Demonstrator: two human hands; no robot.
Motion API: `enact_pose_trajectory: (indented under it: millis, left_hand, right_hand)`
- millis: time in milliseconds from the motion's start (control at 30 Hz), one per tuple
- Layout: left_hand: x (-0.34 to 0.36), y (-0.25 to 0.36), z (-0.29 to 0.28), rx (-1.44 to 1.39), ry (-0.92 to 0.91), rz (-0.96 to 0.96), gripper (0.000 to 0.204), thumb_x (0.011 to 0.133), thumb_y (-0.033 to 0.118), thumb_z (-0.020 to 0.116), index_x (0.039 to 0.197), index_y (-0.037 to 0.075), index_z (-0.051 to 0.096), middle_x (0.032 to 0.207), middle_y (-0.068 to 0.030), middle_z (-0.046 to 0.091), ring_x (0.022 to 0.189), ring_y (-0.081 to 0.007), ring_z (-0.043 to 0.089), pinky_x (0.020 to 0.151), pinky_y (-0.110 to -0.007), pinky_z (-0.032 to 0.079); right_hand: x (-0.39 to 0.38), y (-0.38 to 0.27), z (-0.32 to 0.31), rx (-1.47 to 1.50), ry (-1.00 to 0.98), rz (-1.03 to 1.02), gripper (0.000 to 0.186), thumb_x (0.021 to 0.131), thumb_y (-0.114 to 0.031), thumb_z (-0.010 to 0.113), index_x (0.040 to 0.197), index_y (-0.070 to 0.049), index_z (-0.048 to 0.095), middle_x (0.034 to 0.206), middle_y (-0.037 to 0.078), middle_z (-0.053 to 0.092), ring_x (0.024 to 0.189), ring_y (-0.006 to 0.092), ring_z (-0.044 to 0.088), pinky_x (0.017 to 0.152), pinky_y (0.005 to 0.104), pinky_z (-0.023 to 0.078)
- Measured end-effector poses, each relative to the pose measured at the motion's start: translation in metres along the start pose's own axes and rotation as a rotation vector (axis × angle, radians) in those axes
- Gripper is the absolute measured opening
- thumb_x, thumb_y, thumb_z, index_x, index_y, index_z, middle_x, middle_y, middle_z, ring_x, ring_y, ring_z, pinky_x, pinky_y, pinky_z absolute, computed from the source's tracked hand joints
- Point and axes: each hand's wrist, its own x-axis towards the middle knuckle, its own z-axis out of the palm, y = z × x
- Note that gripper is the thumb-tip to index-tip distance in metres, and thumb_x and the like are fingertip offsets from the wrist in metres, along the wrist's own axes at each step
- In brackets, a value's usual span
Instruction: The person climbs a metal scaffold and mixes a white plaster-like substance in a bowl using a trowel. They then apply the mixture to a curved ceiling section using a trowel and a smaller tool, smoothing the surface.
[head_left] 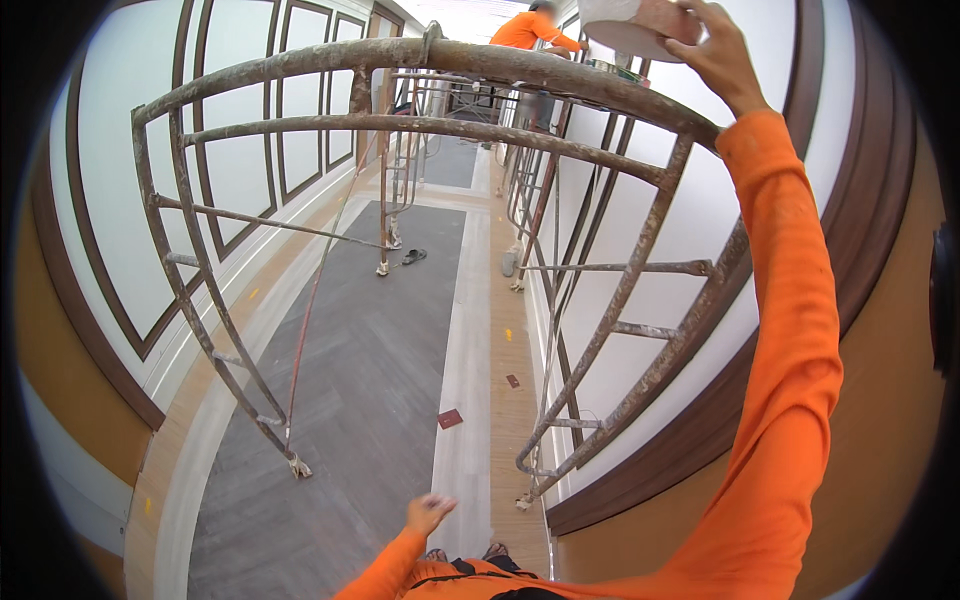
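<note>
At the upper right, my right hand [715,55] is raised and closed on the side of a round, whitish tub [632,27] smeared with dried material. The tub is partly cut off by the top edge, so its inside is hidden. It is held above the right end of a paint-spattered metal scaffold frame [480,62]. My left hand [428,513] hangs low in front of my body, fingers loosely curled, with nothing visible in it. Both my sleeves are orange.
Scaffold legs and braces [640,235] stand on both sides of the corridor. Another person in orange [525,30] is up on the scaffolding ahead. Dark sandals [414,257] and a dark red piece [450,419] lie on the floor. Panelled walls [235,130] run alongside.
</note>
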Motion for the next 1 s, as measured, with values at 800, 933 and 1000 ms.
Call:
enact_pose_trajectory:
  millis: [800,933,1000]
  left_hand:
    - [0.009,-0.026,-0.056,0.043,0.131,-0.069,0.051,0.096,0.04,0.058,0.137,0.01,0.05,0.125,-0.0132,0.059,0.108,-0.0287,0.059,0.095,-0.047,0.051]
    - [0.017,0.172,-0.02,-0.333,0.243,0.288,0.028,0.094,0.015,0.063,0.118,0.0,0.065,0.104,-0.0117,0.071,0.087,-0.016,0.066,0.077,-0.029,0.054]
    - [0.014,0.255,-0.022,-0.342,0.202,0.517,0.035,0.094,0.013,0.063,0.125,-0.001,0.059,0.107,-0.0144,0.069,0.09,-0.0161,0.065,0.081,-0.029,0.054]
  right_hand:
    - [0.062,0.025,0.165,-0.099,-0.614,-0.279,0.048,0.082,-0.033,0.077,0.116,-0.001,0.065,0.105,0.021,0.069,0.1,0.0317,0.067,0.086,0.041,0.052]
    - [0.051,0.044,0.12,0.04,-0.559,-0.112,0.043,0.087,-0.034,0.072,0.117,-0.004,0.066,0.093,0.018,0.071,0.083,0.0279,0.07,0.073,0.0369,0.056]
    - [0.049,0.076,0.081,-0.053,-0.475,-0.107,0.04,0.088,-0.036,0.072,0.115,-0.006,0.068,0.088,0.017,0.072,0.08,0.0278,0.071,0.069,0.0357,0.056]
